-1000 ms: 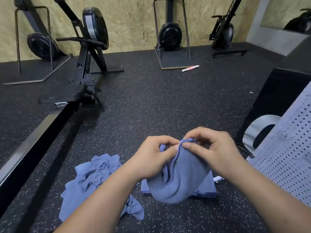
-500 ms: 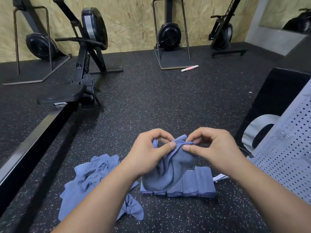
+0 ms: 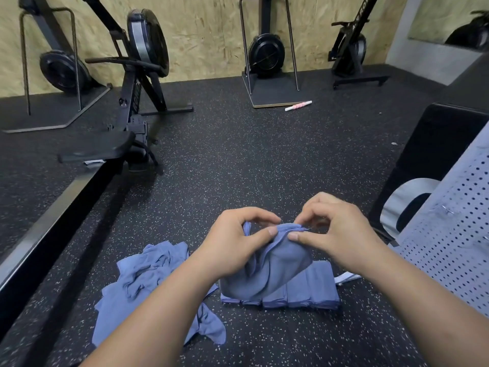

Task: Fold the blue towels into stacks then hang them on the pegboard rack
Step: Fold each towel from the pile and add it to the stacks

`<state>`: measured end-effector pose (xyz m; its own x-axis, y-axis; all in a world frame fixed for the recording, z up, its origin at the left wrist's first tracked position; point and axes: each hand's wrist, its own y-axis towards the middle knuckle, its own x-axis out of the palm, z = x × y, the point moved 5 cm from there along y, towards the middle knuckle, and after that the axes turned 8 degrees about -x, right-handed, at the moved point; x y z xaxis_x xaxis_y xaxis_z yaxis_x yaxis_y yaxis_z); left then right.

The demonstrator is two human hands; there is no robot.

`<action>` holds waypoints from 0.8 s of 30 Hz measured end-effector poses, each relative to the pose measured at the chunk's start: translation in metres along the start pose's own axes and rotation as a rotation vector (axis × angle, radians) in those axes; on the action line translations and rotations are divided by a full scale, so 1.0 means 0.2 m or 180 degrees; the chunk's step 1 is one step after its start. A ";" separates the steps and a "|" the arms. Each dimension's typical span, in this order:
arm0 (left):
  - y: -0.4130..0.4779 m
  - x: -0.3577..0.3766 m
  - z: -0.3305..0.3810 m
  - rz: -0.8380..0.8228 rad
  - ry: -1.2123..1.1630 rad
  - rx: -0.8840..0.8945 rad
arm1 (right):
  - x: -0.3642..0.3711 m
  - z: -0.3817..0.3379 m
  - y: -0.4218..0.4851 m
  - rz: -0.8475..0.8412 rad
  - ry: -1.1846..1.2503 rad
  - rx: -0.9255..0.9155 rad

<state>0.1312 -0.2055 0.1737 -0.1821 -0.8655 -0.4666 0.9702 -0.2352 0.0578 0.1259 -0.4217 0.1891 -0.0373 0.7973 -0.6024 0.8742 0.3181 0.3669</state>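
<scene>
L hand point(image 3: 235, 242): above the folded stack point(image 3: 317, 287), over its left part; thumb + curled fingers pinched the top edge of a blue towel point(image 3: 280, 263).
R hand point(image 3: 336, 234): also above the stack, close beside the L hand, thumb tips nearly meeting; thumb + forefinger clamped on that same edge.
Towel: hung from both pinches as a slack pouch, its bottom drooping in front of the stack's left part and hiding it; couldn't tell if it rested there.
Folded stack: lay on the speckled black floor point(image 3: 238, 168); several folded blue towels side by side, edges toward the camera.
Loose pile point(image 3: 148, 276): just left of the stack, on the floor; crumpled, unfolded blue towels, partly hidden by the L forearm.
White strip point(image 3: 346, 278): at the stack's right rear corner, flat on the floor.
Pegboard point(image 3: 455, 250): right of the stack, near it; pale, w/ rows of holes, tilted.
Black box point(image 3: 434, 154): right of + beyond the stack, behind the pegboard.
Rowing machine point(image 3: 137, 75): well left of + beyond the stack; rail ran back toward the camera, seat on it.
Pink-white stick point(image 3: 298, 105): well beyond the stack, on the floor by a stand's base.
Stand point(image 3: 267, 53): farthest from the stack, black wheel in a metal frame, against the chipboard wall point(image 3: 211, 35); similar ones either side.
</scene>
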 end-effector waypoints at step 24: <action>0.03 -0.36 -0.28 0.0034 0.0136 -0.0760 | -0.39 0.31 -0.11 0.1106 0.0944 0.1122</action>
<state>0.1583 -0.1200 0.1592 -0.1697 -0.8466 -0.5044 0.9832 -0.1106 -0.1451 0.1398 -0.5219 0.1846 0.1910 0.9504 -0.2455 0.9660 -0.1377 0.2187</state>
